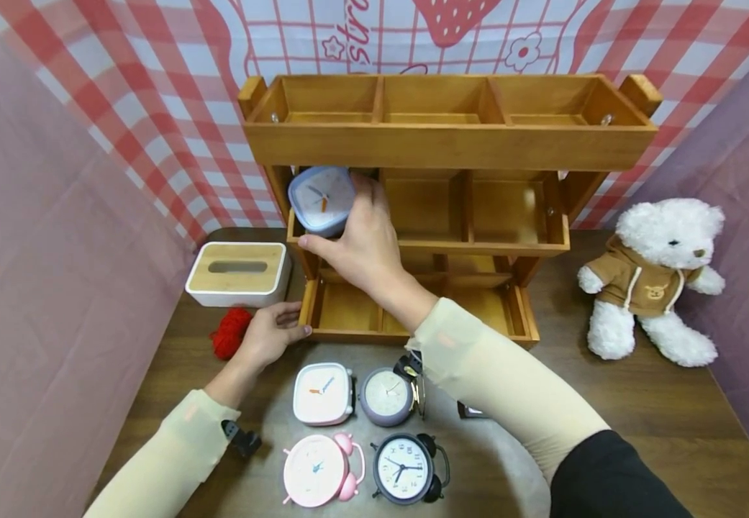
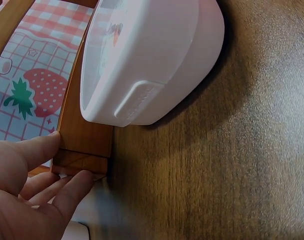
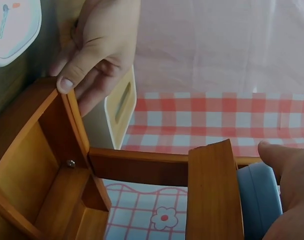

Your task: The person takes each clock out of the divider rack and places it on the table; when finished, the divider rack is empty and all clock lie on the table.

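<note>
My right hand grips a blue, rounded-square clock at the left compartment of the middle tier of a three-tier wooden shelf. The clock's pale face points up toward the head camera; in the right wrist view its blue side shows beside a shelf board. My left hand is at the front left corner of the bottom tier. In the left wrist view its thumb and fingers pinch that wooden corner. A white rounded-square clock stands just in front of the shelf.
Before the shelf are a grey-purple clock, a pink twin-bell clock and a black twin-bell clock. A tissue box and red yarn lie left. A white teddy bear sits right. My right forearm partly covers a small dark object.
</note>
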Motion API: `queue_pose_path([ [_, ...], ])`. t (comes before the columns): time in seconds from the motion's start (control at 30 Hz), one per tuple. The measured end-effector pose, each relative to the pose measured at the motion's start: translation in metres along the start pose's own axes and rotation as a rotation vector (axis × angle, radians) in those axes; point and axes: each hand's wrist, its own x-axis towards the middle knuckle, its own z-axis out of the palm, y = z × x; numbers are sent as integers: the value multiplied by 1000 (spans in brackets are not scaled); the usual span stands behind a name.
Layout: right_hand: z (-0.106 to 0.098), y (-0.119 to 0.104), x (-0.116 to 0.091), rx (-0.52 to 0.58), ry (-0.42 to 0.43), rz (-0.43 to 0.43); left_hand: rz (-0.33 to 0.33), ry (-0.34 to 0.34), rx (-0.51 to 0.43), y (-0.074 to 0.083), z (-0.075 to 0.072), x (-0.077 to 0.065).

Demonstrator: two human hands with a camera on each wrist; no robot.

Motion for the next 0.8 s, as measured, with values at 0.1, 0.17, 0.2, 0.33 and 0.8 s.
queue_pose_path([
  [0.1, 3, -2, 1, -28, 30, -6, 6, 0, 5, -1, 0, 1],
  [0.17, 5, -2, 2, -39, 47, -8, 1, 0, 5, 0, 0, 0],
  [0.2, 6, -2, 3, -39, 56, -11, -1, 0, 3, 0, 0, 0],
  [0.33, 6, 2, 4, -8, 86, -34, -9, -3, -2, 2, 0, -1],
  [0.8, -26, -1, -11, 166, 83, -74, -13, 17, 14, 2, 1, -2],
])
